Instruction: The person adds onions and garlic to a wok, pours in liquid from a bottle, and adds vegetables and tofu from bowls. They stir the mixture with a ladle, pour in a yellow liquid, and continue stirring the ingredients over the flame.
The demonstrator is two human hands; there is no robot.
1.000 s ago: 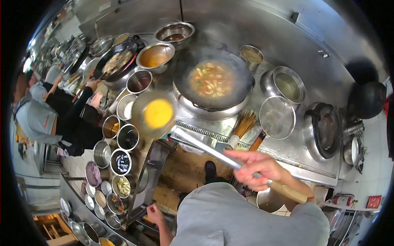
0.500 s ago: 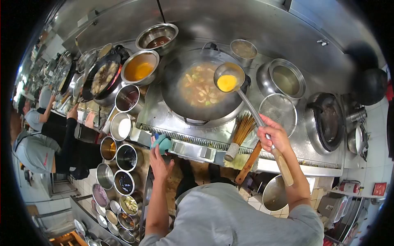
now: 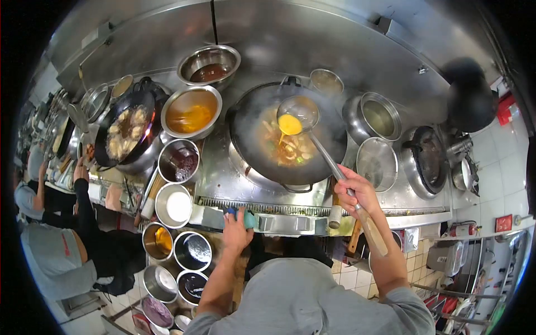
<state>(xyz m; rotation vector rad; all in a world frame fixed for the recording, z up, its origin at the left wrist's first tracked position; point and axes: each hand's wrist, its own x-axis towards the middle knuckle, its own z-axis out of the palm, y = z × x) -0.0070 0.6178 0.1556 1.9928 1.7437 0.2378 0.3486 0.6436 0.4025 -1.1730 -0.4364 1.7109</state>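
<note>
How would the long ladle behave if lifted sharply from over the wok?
Probably stiff: the ladle has a straight metal shaft. Likely front-heavy, since the right hand grips far back on the handle. Its yellow liquid would probably slosh out.

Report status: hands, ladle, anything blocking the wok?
Right hand clamped on ladle handle; yellow liquid running into wok. Left hand on teal cloth at stove edge, grip unclear. Steam over wok, nothing blocking.
</note>
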